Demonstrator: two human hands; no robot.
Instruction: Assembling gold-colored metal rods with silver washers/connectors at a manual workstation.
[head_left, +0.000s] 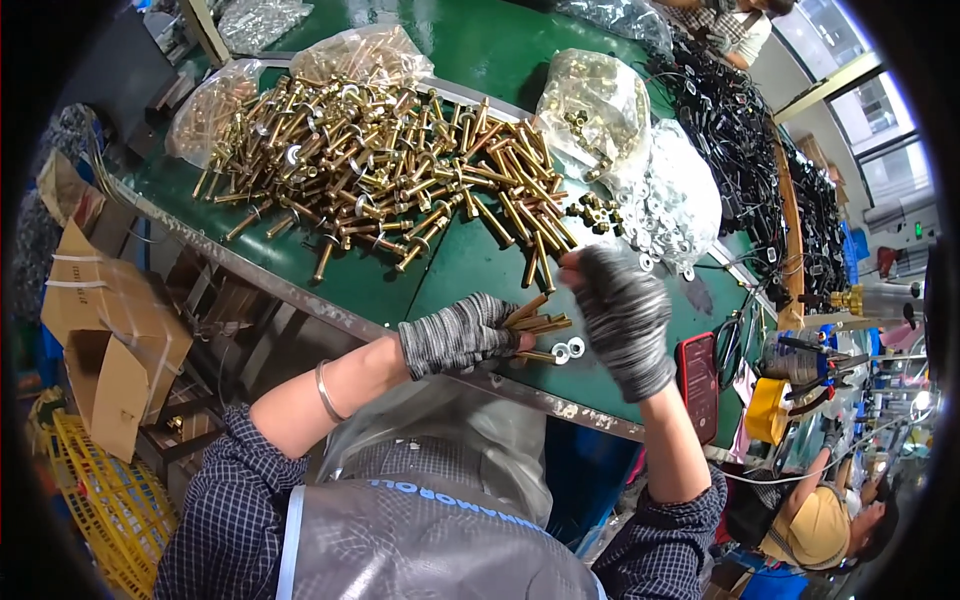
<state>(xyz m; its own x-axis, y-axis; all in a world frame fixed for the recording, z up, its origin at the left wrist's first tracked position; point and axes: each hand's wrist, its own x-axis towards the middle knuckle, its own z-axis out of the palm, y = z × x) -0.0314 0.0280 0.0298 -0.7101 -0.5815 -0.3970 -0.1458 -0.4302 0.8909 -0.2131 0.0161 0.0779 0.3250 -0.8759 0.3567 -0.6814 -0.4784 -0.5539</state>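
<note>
Bolts (pixel 385 165), brass-coloured and piled in a big heap, are taking up most of the green table (pixel 470 265), with a few strays lying loose at the heap's near edge. Behind the heap some clear bags of hardware (pixel 592 105) are sitting, and just right of them a mound of silvery washers (pixel 672 195) is spilling toward the person's hands. Further right, black cables (pixel 745 150) are running along the table. A red phone (pixel 699 385) is lying near the table's front edge, by the right wrist.

Left hand (pixel 458 335), in a grey knit glove, is gripping a small bundle of bolts (pixel 538 318) tight in the fist, tips sticking out to the right. Two washers (pixel 568 350) are sitting on the ends of the lower ones. Right hand (pixel 622 310), gloved too, is hovering right beside that bundle, fingers curled, thumb and forefinger pinched up top; can't tell if anything's between them.
</note>
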